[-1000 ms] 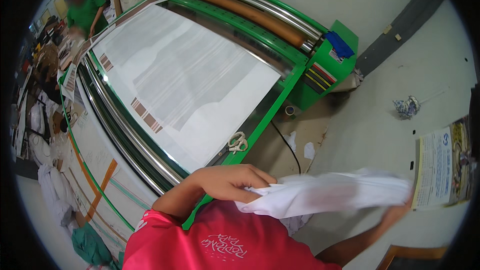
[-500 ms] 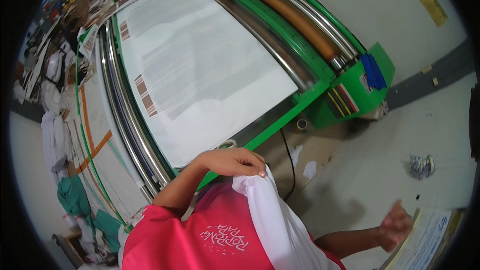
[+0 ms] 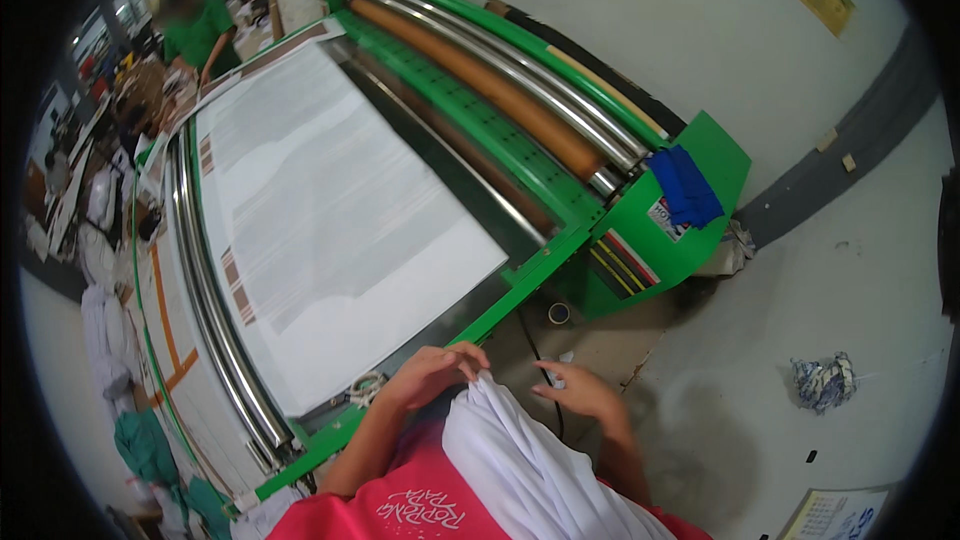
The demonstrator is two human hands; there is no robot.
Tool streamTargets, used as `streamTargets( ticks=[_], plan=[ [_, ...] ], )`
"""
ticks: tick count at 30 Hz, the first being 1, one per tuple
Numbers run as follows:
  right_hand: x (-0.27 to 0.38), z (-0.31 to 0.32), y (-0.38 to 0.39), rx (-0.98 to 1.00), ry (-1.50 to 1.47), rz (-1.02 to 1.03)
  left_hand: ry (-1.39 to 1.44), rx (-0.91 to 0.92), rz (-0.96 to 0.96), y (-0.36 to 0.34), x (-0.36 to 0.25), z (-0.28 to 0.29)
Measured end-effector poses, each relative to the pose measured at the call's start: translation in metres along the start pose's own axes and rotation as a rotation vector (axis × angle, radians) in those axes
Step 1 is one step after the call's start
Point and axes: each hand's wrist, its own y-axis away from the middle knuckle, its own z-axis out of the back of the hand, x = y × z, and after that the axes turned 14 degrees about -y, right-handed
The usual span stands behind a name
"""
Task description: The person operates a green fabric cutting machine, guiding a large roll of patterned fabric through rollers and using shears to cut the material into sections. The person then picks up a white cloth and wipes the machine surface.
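My left hand (image 3: 440, 370) is closed at the gathered top of a white cloth (image 3: 520, 450), its fingertips pinching the fabric. From there the cloth hangs in folds down over the front of my red shirt (image 3: 420, 500). To the right of the cloth, my right hand (image 3: 580, 388) holds nothing, its fingers apart and pointing toward the fabric. Beyond both hands lies a large white printed sheet (image 3: 350, 210) with brown marks along its left edge, spread flat on a green roller machine (image 3: 540, 285).
A small pale bundle (image 3: 368, 387) rests on the machine's near edge. Blue cloth (image 3: 685, 187) hangs over its right end; a tape roll (image 3: 558, 313) lies below. A crumpled ball (image 3: 824, 382) is at right. A person in green (image 3: 203, 30) stands at the far left end.
My right hand has come from the far lower right to beside the white cloth. My left hand keeps its hold, and more cloth is bunched below it. The view has shifted.
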Motion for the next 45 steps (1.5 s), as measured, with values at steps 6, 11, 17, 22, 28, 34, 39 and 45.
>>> streamTargets(
  ticks=[6,11,17,22,28,34,39,45],
  plan=[
    [-0.042,0.02,-0.054,0.02,0.041,0.288,-1.191,-0.421,0.433,-0.035,0.033,0.037],
    [-0.015,0.093,-0.085,-0.104,0.083,0.129,-1.638,-0.638,0.755,-0.064,0.093,0.089],
    [0.018,0.214,-0.102,-0.45,-0.08,0.184,-1.63,-0.536,0.889,-0.084,0.118,0.108],
    [0.063,0.334,-0.142,-0.77,0.038,0.181,-1.601,-0.566,0.882,-0.083,0.12,0.11],
    [0.066,0.523,-0.247,-0.975,0.129,0.355,-1.576,-0.597,0.92,-0.087,0.123,0.113],
    [0.009,0.688,-0.421,-0.762,0.318,-0.012,-1.286,-0.873,1.037,-0.112,0.121,0.104],
    [-0.076,0.765,-0.526,-0.56,0.467,-0.271,-1.249,-0.992,1.126,-0.139,0.12,0.084],
    [-0.092,0.758,-0.569,-0.512,0.489,-0.546,-1.221,-1.162,1.12,-0.167,0.091,0.072]
  ],
)
